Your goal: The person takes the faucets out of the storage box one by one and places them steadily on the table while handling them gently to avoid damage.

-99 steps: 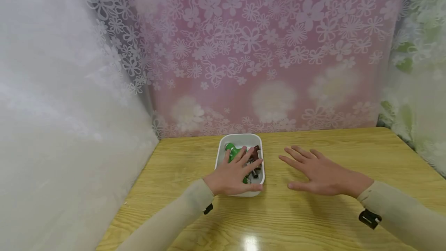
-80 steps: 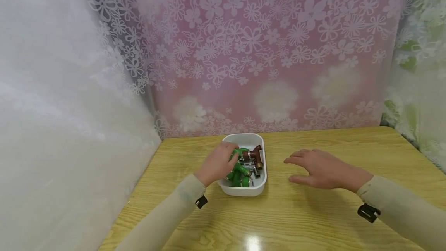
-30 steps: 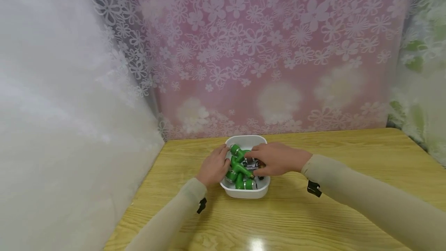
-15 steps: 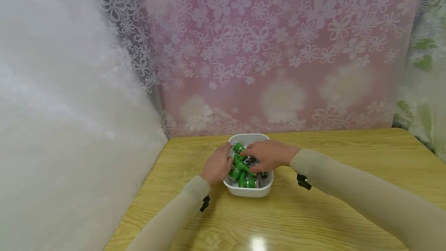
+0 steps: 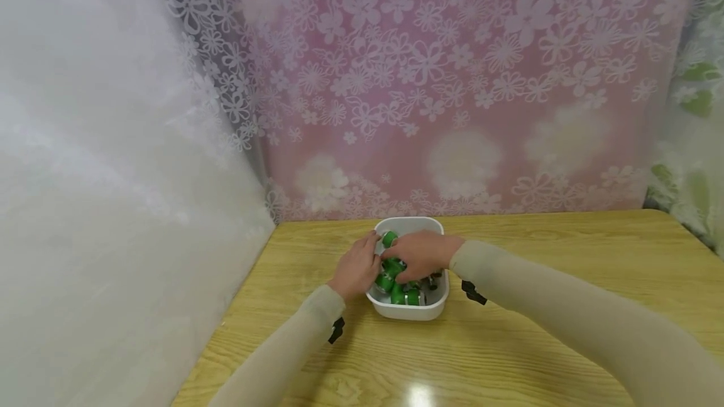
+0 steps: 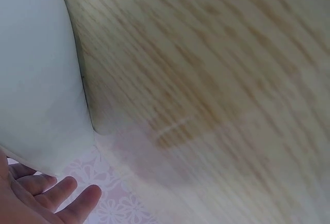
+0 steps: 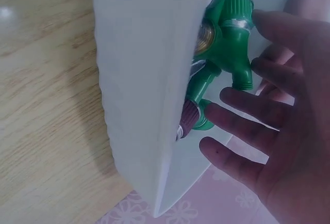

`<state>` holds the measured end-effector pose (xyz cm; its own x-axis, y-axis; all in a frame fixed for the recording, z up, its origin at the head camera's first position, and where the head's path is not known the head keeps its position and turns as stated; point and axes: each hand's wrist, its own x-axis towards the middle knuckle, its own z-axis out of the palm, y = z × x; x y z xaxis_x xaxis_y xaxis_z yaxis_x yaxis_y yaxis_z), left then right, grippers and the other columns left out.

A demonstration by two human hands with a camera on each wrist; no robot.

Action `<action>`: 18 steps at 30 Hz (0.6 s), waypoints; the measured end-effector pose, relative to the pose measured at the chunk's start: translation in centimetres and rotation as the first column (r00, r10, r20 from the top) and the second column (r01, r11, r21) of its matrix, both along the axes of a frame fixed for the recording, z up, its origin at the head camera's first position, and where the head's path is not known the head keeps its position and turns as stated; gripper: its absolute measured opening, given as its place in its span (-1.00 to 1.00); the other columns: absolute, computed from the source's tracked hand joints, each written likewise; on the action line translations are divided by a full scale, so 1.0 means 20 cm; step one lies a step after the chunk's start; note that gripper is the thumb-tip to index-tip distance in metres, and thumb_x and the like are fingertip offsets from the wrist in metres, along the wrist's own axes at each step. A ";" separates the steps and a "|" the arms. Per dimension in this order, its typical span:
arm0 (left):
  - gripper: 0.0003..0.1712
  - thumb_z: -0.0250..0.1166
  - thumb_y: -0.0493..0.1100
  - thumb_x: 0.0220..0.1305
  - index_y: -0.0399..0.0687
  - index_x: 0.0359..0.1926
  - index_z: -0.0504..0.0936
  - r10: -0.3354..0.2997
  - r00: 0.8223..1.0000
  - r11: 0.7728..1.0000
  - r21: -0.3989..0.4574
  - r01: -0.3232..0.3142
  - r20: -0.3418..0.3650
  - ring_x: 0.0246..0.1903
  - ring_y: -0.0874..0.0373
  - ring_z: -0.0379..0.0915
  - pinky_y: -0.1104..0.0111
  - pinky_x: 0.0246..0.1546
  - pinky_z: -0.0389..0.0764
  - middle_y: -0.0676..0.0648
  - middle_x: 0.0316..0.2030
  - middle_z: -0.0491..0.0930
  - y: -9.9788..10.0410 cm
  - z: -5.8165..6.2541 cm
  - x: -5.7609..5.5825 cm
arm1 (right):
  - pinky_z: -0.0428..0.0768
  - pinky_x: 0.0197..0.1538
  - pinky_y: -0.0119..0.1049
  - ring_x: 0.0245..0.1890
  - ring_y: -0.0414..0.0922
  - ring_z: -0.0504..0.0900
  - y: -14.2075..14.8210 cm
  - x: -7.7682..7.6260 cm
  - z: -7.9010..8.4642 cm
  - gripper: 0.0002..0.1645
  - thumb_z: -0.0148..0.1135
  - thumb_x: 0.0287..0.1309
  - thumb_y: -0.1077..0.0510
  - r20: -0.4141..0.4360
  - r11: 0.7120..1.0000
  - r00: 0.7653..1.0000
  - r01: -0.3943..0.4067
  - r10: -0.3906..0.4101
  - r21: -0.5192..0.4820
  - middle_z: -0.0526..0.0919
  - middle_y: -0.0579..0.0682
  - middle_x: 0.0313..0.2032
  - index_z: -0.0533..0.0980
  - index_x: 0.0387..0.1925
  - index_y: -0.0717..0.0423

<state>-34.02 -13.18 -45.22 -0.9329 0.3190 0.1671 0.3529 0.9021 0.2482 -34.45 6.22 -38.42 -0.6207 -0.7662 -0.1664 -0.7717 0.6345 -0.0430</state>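
Note:
A white plastic tub (image 5: 410,313) stands near the back of the table, holding several green taps (image 5: 398,296) with silvery bands. My left hand (image 5: 357,265) holds its left rim, thumb toward the inside; in the left wrist view the fingers (image 6: 82,203) show beside the tub's outer wall. Over the tub my right hand (image 5: 421,254) reaches in from the right, palm down. The right wrist view shows its fingers spread, with the thumb and index finger right at a green tap (image 7: 232,46) with a ribbed cap. A dark red ribbed cap (image 7: 190,114) lies beyond. The right hand covers much of the contents.
The wooden table (image 5: 317,357) extends to both sides and in front of the tub. A pink flowered curtain (image 5: 452,80) hangs behind it, with a white sheet (image 5: 113,174) on the left and a pale leafy curtain (image 5: 692,162) on the right.
My left hand has gone from over the taps to the tub's rim. My right hand has come in from the right and shifted farther left across the taps.

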 end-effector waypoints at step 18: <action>-0.43 -0.14 -0.14 0.56 -0.10 0.52 0.18 -0.007 1.000 1.000 -0.013 0.007 -0.008 0.45 -0.03 0.22 0.07 0.36 0.40 -0.13 0.52 0.19 -0.01 -0.02 -0.02 | 0.61 0.13 -0.16 0.00 -0.21 0.66 -0.08 -0.05 -0.05 -0.28 0.39 0.21 -0.11 0.084 0.999 0.996 0.012 -0.016 0.036 0.69 -0.11 0.08 0.42 0.38 -0.19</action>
<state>-34.41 -13.40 -45.54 -0.9294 0.3274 0.1705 0.3609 0.9028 0.2337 -35.53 4.71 -39.37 -0.6139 -0.7502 -0.2458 -0.7574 0.6475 -0.0845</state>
